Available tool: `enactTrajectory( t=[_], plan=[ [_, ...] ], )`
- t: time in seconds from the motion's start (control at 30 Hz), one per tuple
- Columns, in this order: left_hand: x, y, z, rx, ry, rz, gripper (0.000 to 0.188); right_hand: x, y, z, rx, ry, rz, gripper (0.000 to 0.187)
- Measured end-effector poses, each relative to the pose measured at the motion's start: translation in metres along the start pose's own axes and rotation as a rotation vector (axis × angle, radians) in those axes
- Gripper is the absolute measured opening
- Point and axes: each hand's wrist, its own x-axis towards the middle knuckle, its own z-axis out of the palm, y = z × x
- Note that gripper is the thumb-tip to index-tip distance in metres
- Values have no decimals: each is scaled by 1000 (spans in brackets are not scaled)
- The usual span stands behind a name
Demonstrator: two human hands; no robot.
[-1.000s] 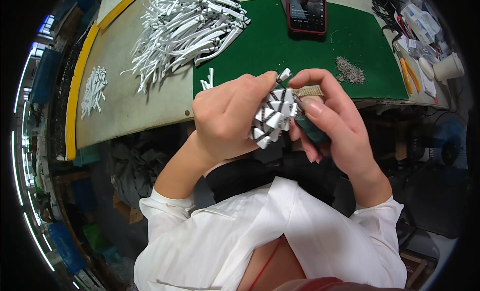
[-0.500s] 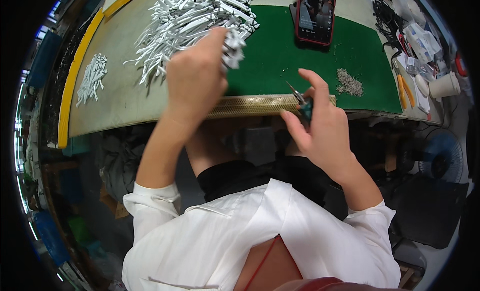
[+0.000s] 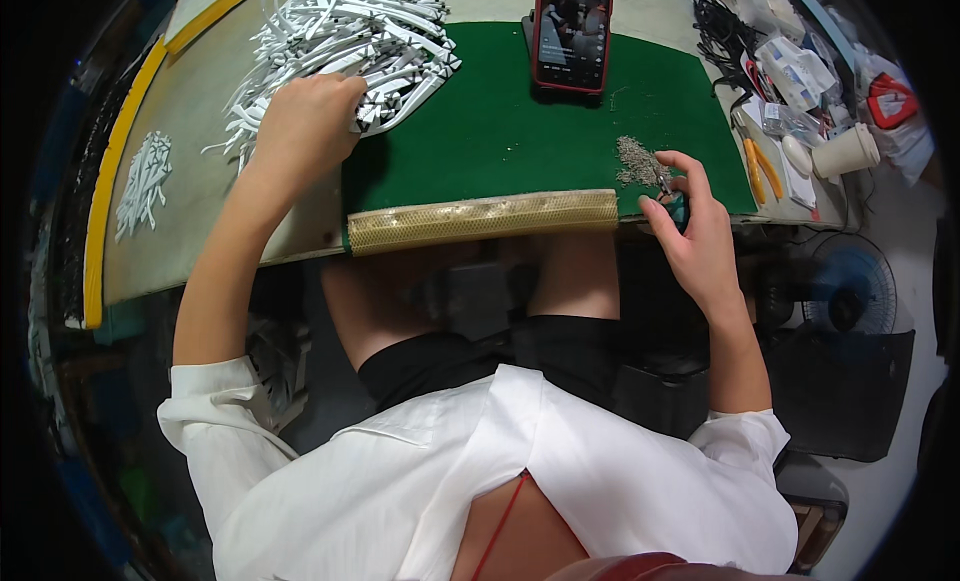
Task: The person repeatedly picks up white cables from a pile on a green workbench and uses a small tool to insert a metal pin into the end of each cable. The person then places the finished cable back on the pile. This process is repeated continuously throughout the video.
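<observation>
A large heap of white strips with black ends (image 3: 350, 31) lies at the back left of the table. My left hand (image 3: 308, 124) is at its near edge, closed on some of the strips; its fingertips are partly hidden. On the right, my right hand (image 3: 700, 226) holds a small hand tool with a dark green handle (image 3: 676, 210) and a slim metal tip. That tip is at the near edge of a pile of tiny metal pieces (image 3: 632, 159) on the green mat (image 3: 480, 111).
A gold mesh-covered roll (image 3: 480, 221) runs along the table's front edge. A red-cased phone (image 3: 571, 41) stands at the back. Orange-handled pliers (image 3: 765, 171), a white cup (image 3: 846, 152) and bags crowd the right. A smaller strip pile (image 3: 145, 184) lies far left.
My left hand has drawn back left toward the heap's near edge. The right hand has carried the green-handled tool from above the gold roll rightward to the metal pieces. The whole view has shifted slightly.
</observation>
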Motion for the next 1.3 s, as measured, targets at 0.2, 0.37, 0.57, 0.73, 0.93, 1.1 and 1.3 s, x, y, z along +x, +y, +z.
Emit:
enactTrajectory(
  t=[0.2,0.37,0.57,0.73,0.93,1.1,1.3],
  plan=[
    [7,-5,-2,-18,63,95,26,3,5,-8,-62,-49,51,42],
    [8,-8,-14,-172,377,155,25,11,5,-17,-137,-158,-32,37],
    [-7,23,-37,-708,376,122,40,19,16,-16,-213,-311,-204,30],
    [-33,69,-38,-1238,186,9,34,25,10,-15,-259,-418,-167,32],
    [-42,90,-26,-1380,60,-119,24,26,5,-13,-322,-424,-123,31],
    [-42,91,-25,-1312,74,-86,24,26,4,-14,-313,-431,-175,29],
    [-41,88,-23,-1218,85,-98,25,27,10,-11,-287,-391,-203,26]
  ],
)
